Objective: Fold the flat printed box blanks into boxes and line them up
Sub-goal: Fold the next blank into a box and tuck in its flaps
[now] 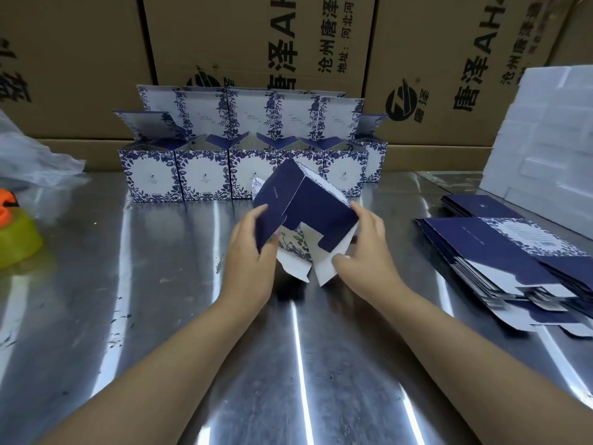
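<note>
Folded boxes [205, 175] line far edge of counter [160, 284]; your left grip [253, 248], right grip [365, 252] pinch half-formed box [308, 207] (flaps loose); blank stack [500, 252] left to fold.

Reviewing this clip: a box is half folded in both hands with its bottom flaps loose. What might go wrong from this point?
1. The bottom flaps hang untucked under the half-folded box; pressed in the wrong order, they may crease or fail to lock.
2. The left hand and right hand hold it tilted close in front of the row of finished boxes; a forward swing could knock one out of line.
</note>
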